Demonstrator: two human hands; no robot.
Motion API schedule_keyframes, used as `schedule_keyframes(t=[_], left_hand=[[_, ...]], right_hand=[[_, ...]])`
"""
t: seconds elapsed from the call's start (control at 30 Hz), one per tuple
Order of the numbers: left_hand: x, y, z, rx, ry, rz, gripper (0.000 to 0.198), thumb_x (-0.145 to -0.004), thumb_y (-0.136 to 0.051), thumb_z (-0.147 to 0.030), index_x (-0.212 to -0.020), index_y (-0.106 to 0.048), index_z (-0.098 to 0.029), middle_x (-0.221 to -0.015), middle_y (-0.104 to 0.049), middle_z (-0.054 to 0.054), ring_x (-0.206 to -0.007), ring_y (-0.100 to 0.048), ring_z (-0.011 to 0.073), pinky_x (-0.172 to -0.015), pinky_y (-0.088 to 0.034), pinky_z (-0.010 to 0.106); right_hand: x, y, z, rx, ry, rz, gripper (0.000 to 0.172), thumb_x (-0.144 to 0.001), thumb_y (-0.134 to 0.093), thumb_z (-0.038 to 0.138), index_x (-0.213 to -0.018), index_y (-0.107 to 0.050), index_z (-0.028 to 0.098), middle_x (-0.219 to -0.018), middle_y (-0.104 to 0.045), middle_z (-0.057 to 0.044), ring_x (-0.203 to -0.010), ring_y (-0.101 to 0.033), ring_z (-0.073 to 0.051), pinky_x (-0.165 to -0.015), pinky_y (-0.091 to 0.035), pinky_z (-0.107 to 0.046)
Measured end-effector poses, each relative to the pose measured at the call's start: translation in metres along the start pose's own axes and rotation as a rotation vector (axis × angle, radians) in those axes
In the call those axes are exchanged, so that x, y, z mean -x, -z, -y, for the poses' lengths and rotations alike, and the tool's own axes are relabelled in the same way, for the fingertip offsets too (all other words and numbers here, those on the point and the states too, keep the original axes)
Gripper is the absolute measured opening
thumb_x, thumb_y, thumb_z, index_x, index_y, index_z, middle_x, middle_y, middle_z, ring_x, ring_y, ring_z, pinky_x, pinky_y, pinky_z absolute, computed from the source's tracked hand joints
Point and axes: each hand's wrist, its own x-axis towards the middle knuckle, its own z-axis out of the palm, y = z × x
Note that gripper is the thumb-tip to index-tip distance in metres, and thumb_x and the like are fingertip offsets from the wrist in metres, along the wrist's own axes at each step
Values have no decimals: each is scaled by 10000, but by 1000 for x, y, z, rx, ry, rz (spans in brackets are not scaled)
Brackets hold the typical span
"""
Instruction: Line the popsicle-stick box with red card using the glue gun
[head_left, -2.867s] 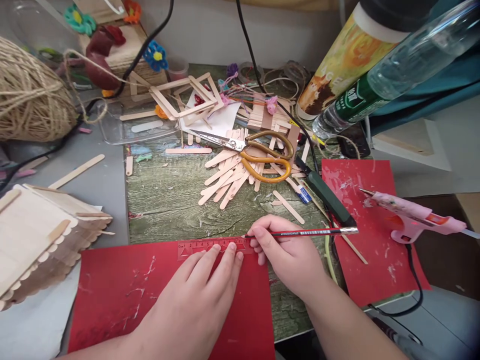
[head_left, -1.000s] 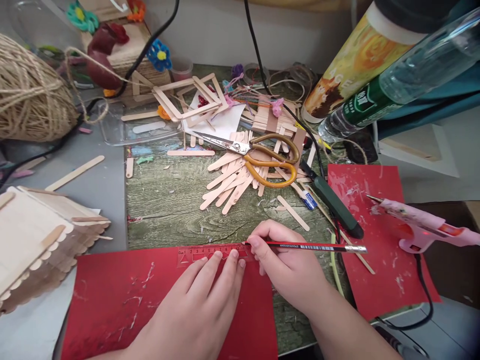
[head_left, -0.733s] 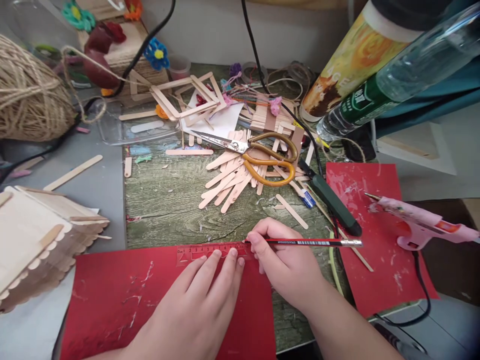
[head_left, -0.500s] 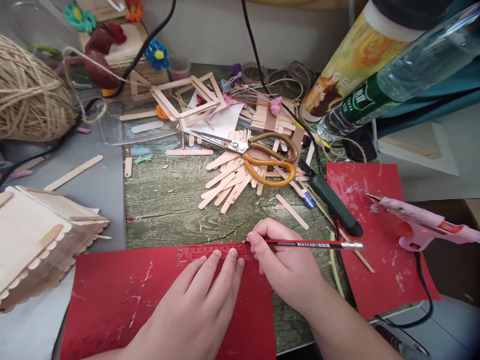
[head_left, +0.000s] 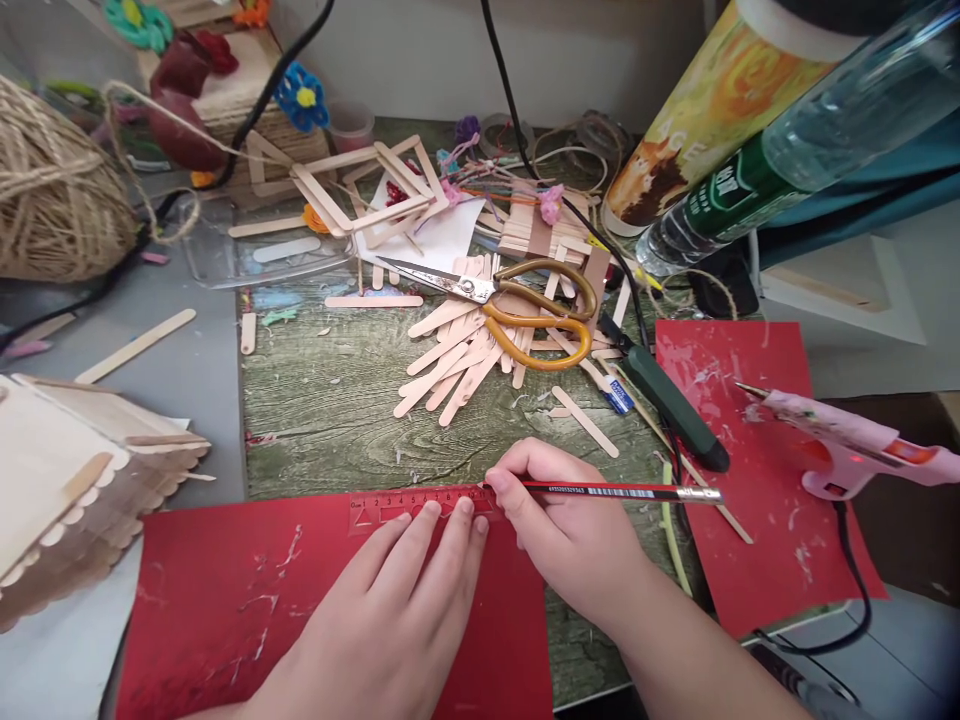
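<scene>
A red sheet of card (head_left: 247,600) lies on the green wood-grain mat at the near edge. Along its top edge rests a small red ruler (head_left: 390,503). My left hand (head_left: 390,620) lies flat on the card, fingertips pressing the ruler down. My right hand (head_left: 570,530) is closed on a red pencil (head_left: 622,491), its tip at the ruler's right end and its metal cap pointing right.
Scissors (head_left: 517,305) lie on a heap of popsicle sticks (head_left: 450,365). A second red sheet (head_left: 757,470) carries a pink glue gun (head_left: 847,450) at right. A stick-built house (head_left: 67,490) sits left, a twine ball (head_left: 52,200) far left, bottles (head_left: 757,150) upper right.
Both hands have stayed on the ruler and the pencil at the card's top edge. Only the view has shifted slightly; the pencil tip sits a touch further left.
</scene>
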Motion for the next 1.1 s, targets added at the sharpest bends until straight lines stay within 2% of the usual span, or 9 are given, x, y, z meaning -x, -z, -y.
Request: schedule_keyframes(t=[0.93, 1.03, 1.1], left_hand=[[0, -3, 0, 7, -2, -7, 531, -1002, -471, -289, -1460, -647, -87, -1531, -633, 136, -1377, -543, 344, -1159, -351, 492], [1, -3, 0, 5, -3, -4, 529, -1002, -464, -289, -1457, -651, -96, -1535, -630, 128, -1377, -543, 340, -1159, -353, 492], [2, -3, -1, 9, 4, -2, 522, -1006, -458, -285, -1454, -656, -105, -1532, -634, 120, -1377, -545, 339, -1153, -358, 494]], right_hand=[[-1, -2, 2, 55, 29, -20, 254, -1060, -569, 287, -830, -647, 214, -748, -671, -4, -697, -627, -155, -623, -451, -274], [2, -3, -2, -44, -5, -48, 262, -1071, -585, 310, -833, -640, 216, -755, -660, 5, -612, -594, -127, -561, -446, -262], [5, -2, -6, -220, -60, -97, 236, -1085, -595, 347, -890, -653, 227, -748, -642, 24, -538, -567, -104, -501, -442, -244]])
